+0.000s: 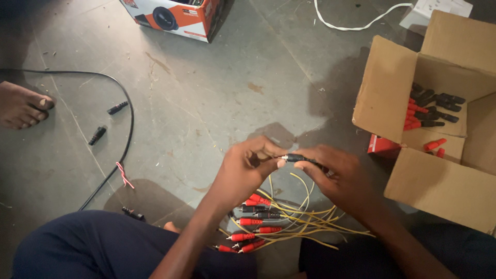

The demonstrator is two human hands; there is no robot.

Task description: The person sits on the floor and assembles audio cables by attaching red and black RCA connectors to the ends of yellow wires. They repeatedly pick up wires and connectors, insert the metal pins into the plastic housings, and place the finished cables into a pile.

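Observation:
My left hand point(247, 168) and my right hand point(336, 178) meet over the grey floor, both pinching one small black plug point(295, 158) with a metal tip. The left fingertips grip the metal tip, the right fingers hold the black sleeve. Thin yellow wires point(305, 214) run down from the plug to a bundle between my knees. That bundle ends in several red and black plugs point(253, 227) lying on the floor.
An open cardboard box point(398, 88) at the right holds several loose red and black plug sleeves point(431, 111). Two black sleeves point(106, 121) and a black cable point(126, 129) lie at the left, near someone's bare foot point(20, 106). A printed carton point(173, 18) stands at the top.

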